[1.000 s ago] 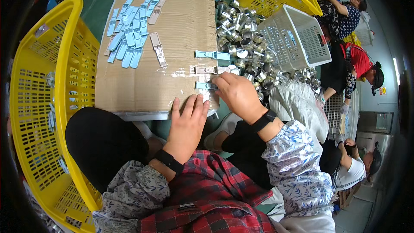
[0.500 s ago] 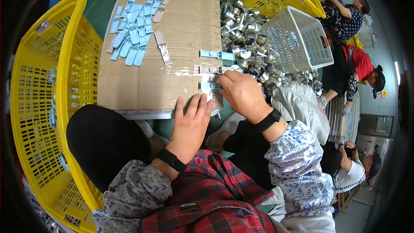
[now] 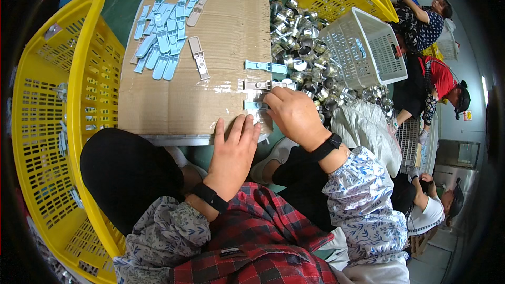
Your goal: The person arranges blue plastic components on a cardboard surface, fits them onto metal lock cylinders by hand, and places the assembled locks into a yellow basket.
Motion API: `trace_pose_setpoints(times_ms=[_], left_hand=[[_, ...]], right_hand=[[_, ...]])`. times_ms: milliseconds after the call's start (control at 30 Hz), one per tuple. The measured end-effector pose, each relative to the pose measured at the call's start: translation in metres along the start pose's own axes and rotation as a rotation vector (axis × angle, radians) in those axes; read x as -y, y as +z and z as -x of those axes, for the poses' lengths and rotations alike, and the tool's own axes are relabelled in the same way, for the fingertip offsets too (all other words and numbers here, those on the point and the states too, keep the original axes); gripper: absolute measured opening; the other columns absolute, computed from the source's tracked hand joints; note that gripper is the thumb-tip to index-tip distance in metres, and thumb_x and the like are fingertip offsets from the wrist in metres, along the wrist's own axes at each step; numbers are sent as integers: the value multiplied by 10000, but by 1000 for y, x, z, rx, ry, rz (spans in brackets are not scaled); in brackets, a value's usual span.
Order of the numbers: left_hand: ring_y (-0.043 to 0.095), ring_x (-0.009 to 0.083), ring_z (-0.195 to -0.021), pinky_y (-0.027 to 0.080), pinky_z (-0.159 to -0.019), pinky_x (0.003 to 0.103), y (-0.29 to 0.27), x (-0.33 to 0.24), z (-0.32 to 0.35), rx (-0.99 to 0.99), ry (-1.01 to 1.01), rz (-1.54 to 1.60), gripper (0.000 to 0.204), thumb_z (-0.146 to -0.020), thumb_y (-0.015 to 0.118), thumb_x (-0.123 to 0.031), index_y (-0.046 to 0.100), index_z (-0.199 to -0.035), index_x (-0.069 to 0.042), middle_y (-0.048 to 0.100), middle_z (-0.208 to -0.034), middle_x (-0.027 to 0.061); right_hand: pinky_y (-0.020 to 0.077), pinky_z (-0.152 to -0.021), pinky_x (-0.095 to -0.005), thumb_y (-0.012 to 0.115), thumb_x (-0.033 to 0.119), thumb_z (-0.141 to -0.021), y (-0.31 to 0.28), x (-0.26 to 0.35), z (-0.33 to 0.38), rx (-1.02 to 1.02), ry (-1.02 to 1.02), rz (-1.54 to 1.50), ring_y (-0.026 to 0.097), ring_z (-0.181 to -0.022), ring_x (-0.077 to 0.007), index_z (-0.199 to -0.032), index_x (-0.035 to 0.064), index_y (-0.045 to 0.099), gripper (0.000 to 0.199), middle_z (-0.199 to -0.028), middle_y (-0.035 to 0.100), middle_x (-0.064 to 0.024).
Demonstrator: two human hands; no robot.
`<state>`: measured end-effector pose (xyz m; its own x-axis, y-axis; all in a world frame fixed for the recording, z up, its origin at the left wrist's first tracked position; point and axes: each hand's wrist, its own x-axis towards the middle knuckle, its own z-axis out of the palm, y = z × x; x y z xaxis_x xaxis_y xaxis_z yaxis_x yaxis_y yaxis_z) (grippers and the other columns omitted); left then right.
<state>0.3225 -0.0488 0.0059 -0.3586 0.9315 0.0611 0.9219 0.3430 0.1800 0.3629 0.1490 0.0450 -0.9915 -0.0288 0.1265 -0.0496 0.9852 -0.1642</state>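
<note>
touching, in head view: right hand (image 3: 293, 114) on three-o'clock end of pale-blue flat plastic strip (image 3: 255, 105); pinching or pressing, cannot tell. strip likely light, stiff, slippery; best held by long edges. lies at right hand's nine o'clock, on brown corrugated cardboard sheet (image 3: 163, 106). left hand (image 3: 231, 151) flat, seemingly grasping nothing.
</note>
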Motion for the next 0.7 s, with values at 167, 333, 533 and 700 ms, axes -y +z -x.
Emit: trace_pose_setpoints(times_ms=[167, 333, 533, 700], left_hand=[[382, 254, -1363, 276, -1130, 568, 0, -2, -1, -7, 3, -25, 480, -898, 518, -220, 552, -1362, -104, 478, -1424, 93], [390, 255, -1362, 270, -1136, 554, -2, -3, 1, -16, -1, -22, 497, -890, 517, -209, 522, -1370, -80, 475, -1421, 101], [404, 245, -1351, 268, -1134, 562, 9, -2, 3, -103, -24, 5, 457, -887, 518, -202, 567, -1329, -94, 496, -1406, 88], [391, 245, -1349, 273, -1124, 579, 18, -5, 2, -102, -63, -51, 461, -884, 522, -232, 569, -1324, -102, 501, -1378, 89]], right_hand=[[503, -679, -413, 710, 75, -725, 3, -3, 2, 40, 7, -19, 613, -819, -305, -921, 53, 587, 233, -856, 574, -98], [503, -683, -424, 698, 63, -727, 6, -1, 3, 29, 5, -35, 609, -815, -319, -908, 45, 578, 219, -850, 570, -110], [516, -695, -418, 671, 122, -762, -3, 7, -3, 29, -5, 18, 625, -819, -311, -892, 46, 591, 170, -846, 592, -109], [517, -680, -414, 690, 104, -750, -21, 29, -36, -54, -43, 22, 618, -804, -319, -945, 50, 621, 214, -833, 583, -112]])
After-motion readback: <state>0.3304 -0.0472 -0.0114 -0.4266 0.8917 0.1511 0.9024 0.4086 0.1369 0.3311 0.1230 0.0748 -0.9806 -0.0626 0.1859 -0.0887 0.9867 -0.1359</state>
